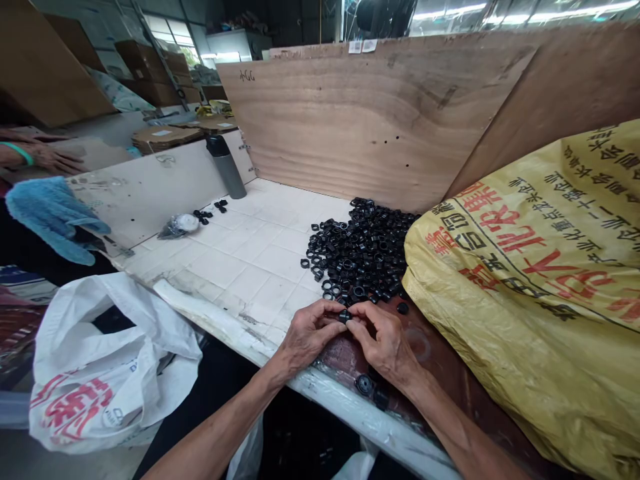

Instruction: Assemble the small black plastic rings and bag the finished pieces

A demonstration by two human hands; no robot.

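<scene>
My left hand [309, 335] and my right hand [385, 341] meet at the near edge of the white tiled table [240, 260]. Both pinch one small black ring part [345, 316] between their fingertips. Just beyond my fingers lies a big heap of the same black ring parts [363, 248]. A single black part [402, 308] lies loose right of the heap's near edge. Two more black pieces [369, 388] sit below my right wrist on a dark reddish patch of the table.
A large yellow printed sack [540, 267] fills the right side. Plywood boards [360, 120] wall the back. A grey bottle [226, 165], a small clear bag [176, 225] and a few black parts [209, 211] sit far left. A white plastic bag [105, 373] hangs below the table. Another person's hand [47, 157] rests far left.
</scene>
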